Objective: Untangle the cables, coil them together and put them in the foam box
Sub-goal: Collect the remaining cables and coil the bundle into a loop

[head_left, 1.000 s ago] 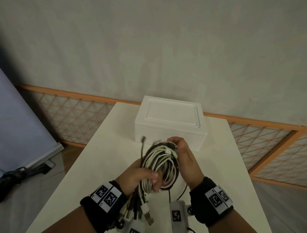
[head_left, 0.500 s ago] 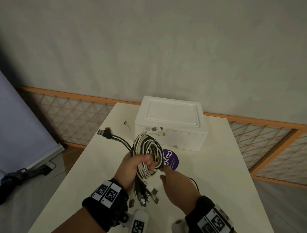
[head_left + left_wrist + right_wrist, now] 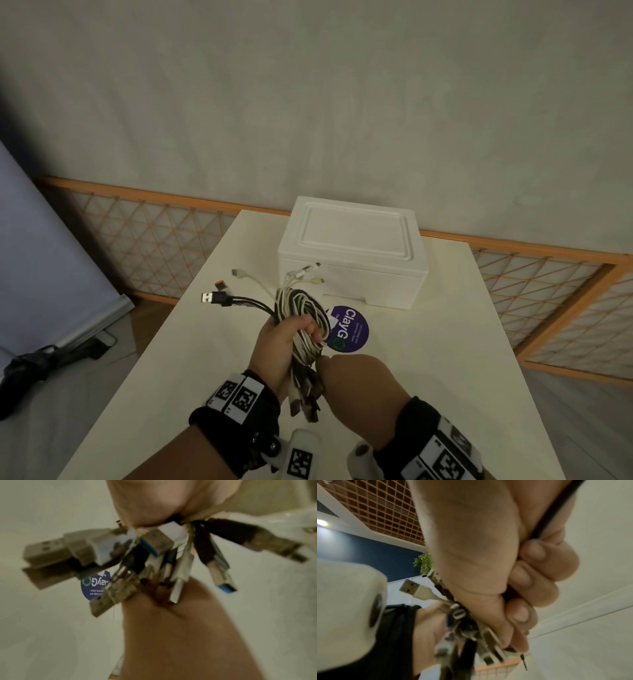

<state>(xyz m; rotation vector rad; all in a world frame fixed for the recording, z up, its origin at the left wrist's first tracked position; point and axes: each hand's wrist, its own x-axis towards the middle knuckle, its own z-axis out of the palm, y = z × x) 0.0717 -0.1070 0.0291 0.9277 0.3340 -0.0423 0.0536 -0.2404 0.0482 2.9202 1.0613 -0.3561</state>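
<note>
White foam box closed; both hands' fingers curl round one cable bundle.

You see the coiled bundle of black and white USB cables held above the table, plugs splaying from both ends, near the closed white foam box behind it.

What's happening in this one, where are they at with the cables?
A person stands at a white table. Their left hand grips a coiled bundle of black and white USB cables, plugs sticking out at both ends. Their right hand is curled round the plug ends hanging below the coil. The white foam box sits behind with its lid on, so nothing is packed yet. A purple ClayGo sticker lies on the table.
</note>
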